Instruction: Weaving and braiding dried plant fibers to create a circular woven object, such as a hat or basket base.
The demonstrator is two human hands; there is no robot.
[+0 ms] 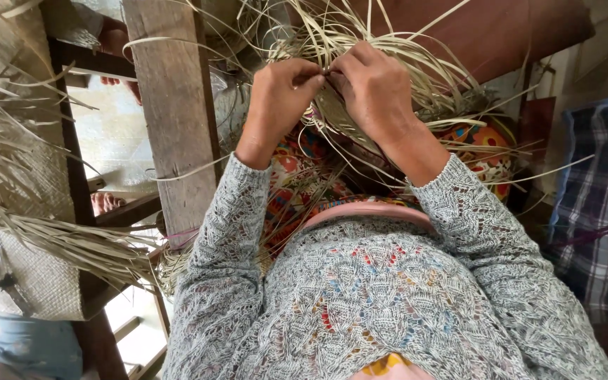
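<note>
Pinching pale straw strips (332,42) between clenched fingers, the left hand (279,95) and right hand (374,88) meet above the lap, keeping the woven piece (339,116) taut and close for plaiting.

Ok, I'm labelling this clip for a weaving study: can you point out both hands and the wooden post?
left hand (279,95), head view, on the back of the hand.
right hand (374,88), head view, on the back of the hand.
wooden post (174,105), head view, on its bare front face.
</note>
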